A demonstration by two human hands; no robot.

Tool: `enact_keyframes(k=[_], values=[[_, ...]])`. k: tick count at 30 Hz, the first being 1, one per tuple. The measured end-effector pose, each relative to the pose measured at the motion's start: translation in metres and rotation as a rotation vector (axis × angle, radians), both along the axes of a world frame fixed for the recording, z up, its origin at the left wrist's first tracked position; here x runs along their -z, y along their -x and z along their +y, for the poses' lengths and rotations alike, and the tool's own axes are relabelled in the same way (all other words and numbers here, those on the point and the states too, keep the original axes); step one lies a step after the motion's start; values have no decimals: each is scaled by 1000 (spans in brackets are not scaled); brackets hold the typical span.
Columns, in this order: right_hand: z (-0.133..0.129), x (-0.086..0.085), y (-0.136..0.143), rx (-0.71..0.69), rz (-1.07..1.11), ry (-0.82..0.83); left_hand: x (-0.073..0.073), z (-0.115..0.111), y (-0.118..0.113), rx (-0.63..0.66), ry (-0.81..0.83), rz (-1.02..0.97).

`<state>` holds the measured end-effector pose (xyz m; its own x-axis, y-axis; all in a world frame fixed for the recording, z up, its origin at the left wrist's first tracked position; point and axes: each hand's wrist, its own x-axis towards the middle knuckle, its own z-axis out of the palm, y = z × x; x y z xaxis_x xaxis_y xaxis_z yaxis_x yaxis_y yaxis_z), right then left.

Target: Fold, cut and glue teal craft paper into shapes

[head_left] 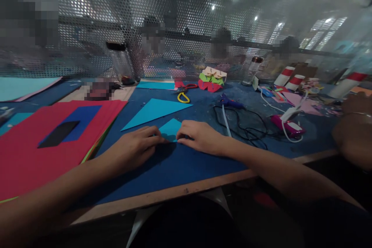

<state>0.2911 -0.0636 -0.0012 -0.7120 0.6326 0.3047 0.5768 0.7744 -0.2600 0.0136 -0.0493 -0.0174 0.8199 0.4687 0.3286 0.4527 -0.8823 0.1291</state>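
A small piece of light-blue paper (171, 128), folded to a point at its far side, lies on the blue tabletop (180, 166). My left hand (138, 143) is closed on its left corner, fingertips pressed down at the near edge. On the right corner, my right hand (197, 135) pinches the same paper between thumb and fingers. Just beyond both hands rests a larger light-blue paper triangle (157, 111). Scissors with yellow and red handles (183, 97) lie behind that triangle.
Left is a stack of red paper (35, 162) with a dark strip (59, 133) on top. A blue glue gun (231, 102) and its black cord lie right, near a magenta device (289, 126). A co-worker's arm (353, 131) is at the far right. Perforated metal screen (180, 15) stands behind.
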Motion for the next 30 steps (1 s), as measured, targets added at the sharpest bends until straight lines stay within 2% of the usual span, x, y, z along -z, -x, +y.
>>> enact_keyframes(k=[5,14,24,30], values=[[0,4,0,-8,-34,-59,1,0,-3,-7,-25,-2],[-4,8,3,-4,-201,-263,-3,-1,-3,-8,-70,-45],[-6,4,6,7,-290,-325,-6,-2,-1,-15,-72,-70],[0,9,6,-9,-264,-361,-8,-4,-2,-27,-82,-66]])
